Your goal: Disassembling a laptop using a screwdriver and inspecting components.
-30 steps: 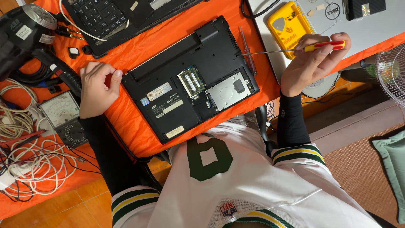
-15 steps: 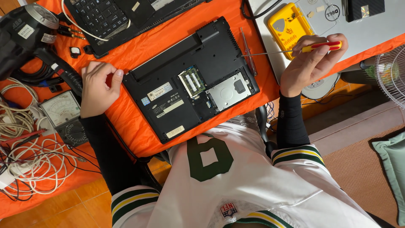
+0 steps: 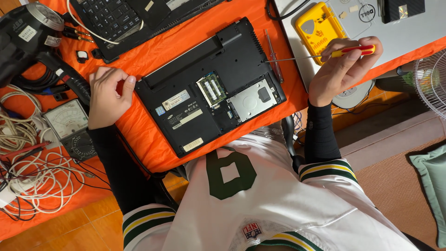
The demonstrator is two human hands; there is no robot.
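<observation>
Currently unscrewing: right hand (image 3: 341, 69) fingers pinch a red-handled screwdriver (image 3: 316, 56), tip at the right edge of the upturned black laptop (image 3: 211, 88) on the orange-covered bench (image 3: 158, 46). Left hand (image 3: 108, 95) rests curled beside the laptop's left end, fingers pressed together, holding nothing visible. Next move likely needs the tip seated squarely in a screw.

The fan (image 3: 432, 81) and second laptop (image 3: 121, 18) are cut off by the edges; the left hand's (image 3: 108, 95) curled fingertips are hidden.
</observation>
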